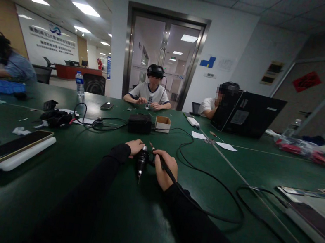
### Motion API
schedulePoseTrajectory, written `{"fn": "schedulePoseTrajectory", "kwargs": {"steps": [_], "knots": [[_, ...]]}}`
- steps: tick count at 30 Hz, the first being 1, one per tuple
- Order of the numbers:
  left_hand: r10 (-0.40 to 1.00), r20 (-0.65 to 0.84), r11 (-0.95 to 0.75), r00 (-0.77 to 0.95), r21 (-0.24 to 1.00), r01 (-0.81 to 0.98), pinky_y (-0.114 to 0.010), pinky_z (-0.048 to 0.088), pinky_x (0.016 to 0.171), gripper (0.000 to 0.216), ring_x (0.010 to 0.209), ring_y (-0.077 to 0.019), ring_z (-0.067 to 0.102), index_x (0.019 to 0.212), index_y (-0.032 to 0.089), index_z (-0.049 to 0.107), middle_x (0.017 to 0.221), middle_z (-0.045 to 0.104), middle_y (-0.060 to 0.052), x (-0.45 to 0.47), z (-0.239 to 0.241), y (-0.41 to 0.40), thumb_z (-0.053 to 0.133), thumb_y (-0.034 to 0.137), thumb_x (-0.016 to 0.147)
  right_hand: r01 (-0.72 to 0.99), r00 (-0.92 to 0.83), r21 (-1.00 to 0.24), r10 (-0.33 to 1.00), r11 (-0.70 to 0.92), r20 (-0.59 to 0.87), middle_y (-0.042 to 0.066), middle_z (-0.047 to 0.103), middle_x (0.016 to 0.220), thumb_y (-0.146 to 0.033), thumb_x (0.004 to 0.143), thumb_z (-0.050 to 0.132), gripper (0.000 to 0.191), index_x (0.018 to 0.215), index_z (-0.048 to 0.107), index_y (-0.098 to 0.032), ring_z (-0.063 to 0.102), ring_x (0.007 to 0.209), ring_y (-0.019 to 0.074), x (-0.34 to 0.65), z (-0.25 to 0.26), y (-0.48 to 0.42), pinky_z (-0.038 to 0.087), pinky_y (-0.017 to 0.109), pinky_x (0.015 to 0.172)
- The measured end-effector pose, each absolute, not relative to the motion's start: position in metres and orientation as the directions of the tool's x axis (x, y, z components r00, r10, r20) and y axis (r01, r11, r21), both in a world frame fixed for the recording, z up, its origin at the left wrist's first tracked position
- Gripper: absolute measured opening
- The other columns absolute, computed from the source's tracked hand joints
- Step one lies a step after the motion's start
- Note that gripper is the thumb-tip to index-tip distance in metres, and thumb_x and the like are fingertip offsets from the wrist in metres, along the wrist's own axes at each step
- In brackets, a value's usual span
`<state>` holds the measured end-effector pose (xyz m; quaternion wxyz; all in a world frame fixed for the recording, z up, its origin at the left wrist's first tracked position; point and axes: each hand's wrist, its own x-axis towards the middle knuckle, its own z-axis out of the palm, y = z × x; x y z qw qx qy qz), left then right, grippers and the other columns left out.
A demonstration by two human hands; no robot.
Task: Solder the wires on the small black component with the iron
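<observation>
My left hand (pixel 134 146) is curled around the top of a small black plug-like part (pixel 141 163) with a metal pin pointing toward me, held just above the green table (pixel 121 214). My right hand (pixel 165 169) is closed on a thin black pen-shaped tool (pixel 164 166) whose tip points at that part. A black cable (pixel 203 172) runs from the tool across the table to the right. Both hands touch at the part, in the middle of the view.
A phone on a white block (pixel 9 150) lies at left. Beyond my hands sit a black box (pixel 139 123), a small cardboard box (pixel 162 123), tangled cables (pixel 99 123), a water bottle (pixel 79 83) and a laptop (pixel 247 113). Three other people sit at the table's far sides.
</observation>
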<state>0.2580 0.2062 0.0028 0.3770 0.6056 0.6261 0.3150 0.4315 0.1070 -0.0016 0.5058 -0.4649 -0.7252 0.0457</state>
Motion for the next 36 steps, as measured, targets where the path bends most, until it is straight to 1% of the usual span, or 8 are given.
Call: {"fn": "schedulePoseTrajectory", "kwargs": {"steps": [3,6,10,13,16,21,28,36], "knots": [[0.958,-0.280,0.205,0.064,0.822,0.531,-0.045,0.051,0.063,0.031,0.057,-0.0231,0.058,0.090,0.024,0.066,0.058,0.057,-0.001,0.258,0.017,0.199,0.068,0.035,0.061,0.632,-0.028,-0.547,0.722,0.549,0.691,0.002,0.073,0.096,-0.025,0.087,0.046,0.021,0.093,0.066,-0.023,0.065,0.083,0.0190,0.433,-0.002,0.108,0.042,0.031,0.076],[0.950,-0.303,0.232,0.080,0.851,0.472,-0.043,0.052,0.060,0.036,0.053,-0.0209,0.058,0.089,0.022,0.065,0.059,0.059,-0.001,0.256,0.020,0.194,0.071,0.027,0.054,0.631,-0.008,-0.558,0.724,0.539,0.690,0.002,0.073,0.094,-0.026,0.087,0.045,0.022,0.091,0.066,-0.023,0.065,0.081,0.0189,0.433,-0.002,0.109,0.042,0.031,0.075],[0.959,-0.226,0.109,0.171,0.851,0.513,-0.038,0.052,0.060,0.058,0.055,-0.0207,0.061,0.098,0.021,0.059,0.068,0.062,-0.003,0.261,0.010,0.189,0.078,0.023,0.043,0.617,0.006,-0.573,0.725,0.539,0.688,0.002,0.073,0.096,-0.027,0.087,0.045,0.022,0.091,0.066,-0.023,0.065,0.083,0.0191,0.434,-0.002,0.109,0.043,0.031,0.076],[0.988,-0.024,-0.081,0.155,0.768,0.636,-0.034,0.051,0.065,0.071,0.070,-0.0255,0.065,0.099,0.021,0.056,0.087,0.065,-0.009,0.270,0.005,0.180,0.083,0.029,0.034,0.606,0.008,-0.583,0.728,0.542,0.686,0.002,0.073,0.095,-0.026,0.087,0.045,0.022,0.091,0.066,-0.023,0.065,0.085,0.0192,0.433,-0.002,0.109,0.043,0.031,0.078],[0.991,0.097,-0.137,0.096,0.695,0.706,-0.031,0.049,0.062,0.065,0.072,-0.0268,0.066,0.096,0.019,0.057,0.091,0.066,-0.012,0.273,0.005,0.168,0.081,0.029,0.036,0.601,0.010,-0.583,0.725,0.546,0.689,0.002,0.072,0.095,-0.026,0.087,0.045,0.021,0.091,0.066,-0.023,0.066,0.085,0.0192,0.434,-0.002,0.109,0.044,0.031,0.079],[0.992,0.089,-0.128,0.092,0.699,0.703,-0.026,0.044,0.052,0.069,0.054,-0.0184,0.061,0.102,0.022,0.059,0.084,0.067,-0.006,0.242,0.004,0.151,0.081,0.025,0.036,0.607,0.008,-0.576,0.721,0.547,0.693,0.002,0.073,0.097,-0.026,0.088,0.045,0.021,0.092,0.066,-0.023,0.066,0.087,0.0198,0.434,-0.003,0.110,0.044,0.031,0.079],[0.991,-0.037,-0.095,0.132,0.511,0.855,-0.032,0.049,0.075,0.078,0.089,-0.0278,0.066,0.127,0.021,0.049,0.104,0.068,-0.011,0.164,0.016,0.103,0.069,0.032,0.053,0.605,-0.002,-0.578,0.727,0.548,0.687,0.002,0.072,0.098,-0.025,0.089,0.046,0.020,0.094,0.065,-0.024,0.066,0.088,0.0191,0.435,-0.003,0.110,0.044,0.031,0.080],[0.999,-0.032,0.034,-0.018,0.601,0.799,-0.031,0.050,0.074,0.077,0.084,-0.0262,0.067,0.126,0.025,0.050,0.099,0.071,-0.004,0.088,0.024,0.045,0.063,0.032,0.050,0.604,0.000,-0.576,0.723,0.551,0.691,0.002,0.073,0.093,-0.027,0.088,0.045,0.022,0.092,0.066,-0.024,0.066,0.084,0.0192,0.435,-0.001,0.108,0.045,0.031,0.077]]}}
